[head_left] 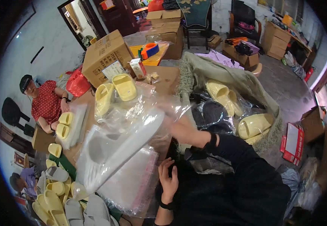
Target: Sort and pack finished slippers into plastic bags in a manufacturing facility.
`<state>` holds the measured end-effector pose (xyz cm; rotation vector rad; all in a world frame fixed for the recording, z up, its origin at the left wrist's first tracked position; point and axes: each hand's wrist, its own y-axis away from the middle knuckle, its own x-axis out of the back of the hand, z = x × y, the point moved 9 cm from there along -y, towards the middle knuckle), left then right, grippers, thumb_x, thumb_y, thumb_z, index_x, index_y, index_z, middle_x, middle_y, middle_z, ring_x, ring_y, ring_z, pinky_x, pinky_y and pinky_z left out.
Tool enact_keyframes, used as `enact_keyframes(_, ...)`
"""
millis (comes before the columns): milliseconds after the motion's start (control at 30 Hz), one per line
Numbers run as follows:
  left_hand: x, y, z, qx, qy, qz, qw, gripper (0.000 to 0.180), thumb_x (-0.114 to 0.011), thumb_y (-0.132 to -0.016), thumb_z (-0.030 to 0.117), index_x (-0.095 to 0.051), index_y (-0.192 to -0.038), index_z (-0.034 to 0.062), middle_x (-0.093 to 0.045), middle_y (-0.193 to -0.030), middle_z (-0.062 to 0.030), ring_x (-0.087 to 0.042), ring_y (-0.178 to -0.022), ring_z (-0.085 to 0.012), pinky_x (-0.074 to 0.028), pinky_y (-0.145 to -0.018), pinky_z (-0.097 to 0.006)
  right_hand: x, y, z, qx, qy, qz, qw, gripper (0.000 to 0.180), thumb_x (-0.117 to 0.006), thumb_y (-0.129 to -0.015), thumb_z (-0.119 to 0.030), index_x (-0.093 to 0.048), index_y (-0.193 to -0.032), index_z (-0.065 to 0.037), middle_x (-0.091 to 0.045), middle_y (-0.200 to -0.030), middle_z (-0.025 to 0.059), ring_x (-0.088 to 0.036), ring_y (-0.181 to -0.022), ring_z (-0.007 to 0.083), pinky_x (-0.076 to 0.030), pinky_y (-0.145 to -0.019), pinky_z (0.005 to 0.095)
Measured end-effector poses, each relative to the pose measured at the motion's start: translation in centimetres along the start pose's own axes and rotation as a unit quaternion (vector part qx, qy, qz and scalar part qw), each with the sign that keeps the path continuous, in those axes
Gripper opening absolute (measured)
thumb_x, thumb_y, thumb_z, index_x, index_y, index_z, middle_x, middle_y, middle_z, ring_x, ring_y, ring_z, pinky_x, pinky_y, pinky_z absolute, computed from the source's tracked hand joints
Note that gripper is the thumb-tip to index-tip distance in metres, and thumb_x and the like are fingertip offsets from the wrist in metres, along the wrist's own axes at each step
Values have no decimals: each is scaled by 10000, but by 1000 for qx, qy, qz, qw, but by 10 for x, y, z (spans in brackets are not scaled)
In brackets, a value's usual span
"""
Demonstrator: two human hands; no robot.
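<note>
A pair of grey slippers (pixel 124 150) in a clear plastic bag lies tilted over the table, its upper end smeared by motion. At that end is my right hand (pixel 180 128), also blurred, and it appears closed on the bag's plastic; its fingertips are hidden. My left hand (pixel 168 180) is beside the table's near edge, fingers apart and holding nothing. Under the bagged pair, a stack of flat clear plastic bags (pixel 131 184) is partly covered. Pale yellow slippers (pixel 125 87) in clear plastic sit just beyond.
An open woven sack (pixel 227 67) at right holds bagged yellow slippers (pixel 255 126) and dark ones. Loose yellow and grey slippers (pixel 56 205) are heaped at lower left. A cardboard box (pixel 107 56) and a tape dispenser (pixel 149 51) stand farther back. A co-worker (pixel 46 100) handles yellow slippers at left.
</note>
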<state>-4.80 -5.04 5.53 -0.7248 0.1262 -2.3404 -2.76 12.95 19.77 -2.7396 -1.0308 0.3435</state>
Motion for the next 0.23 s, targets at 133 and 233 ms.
enact_keyframes(133, -29, -15, -4, 68, 124, -67, 988, 473, -619, -873, 173, -448, -1292, 35, -485, -1284, -172, -452, -1194, -327, -356, -1013, -418, 83, -9, -23, 169, -101, 58, 979, 231, -487, -927, -130, -572, -1098, 1, -657, -968, 111, -627, -871, 192, -513, -765, 338)
enact_keyframes(233, -63, -23, -13, 54, 59, -139, 987, 769, -684, -843, 351, -278, -1429, 63, -326, -1455, -192, -307, -1345, -382, -268, -1095, -454, 106, -20, -48, 58, -230, -70, 969, 437, -457, -967, -302, -456, -1283, 0, -514, -1332, 151, -493, -1242, 279, -409, -1032, 370)
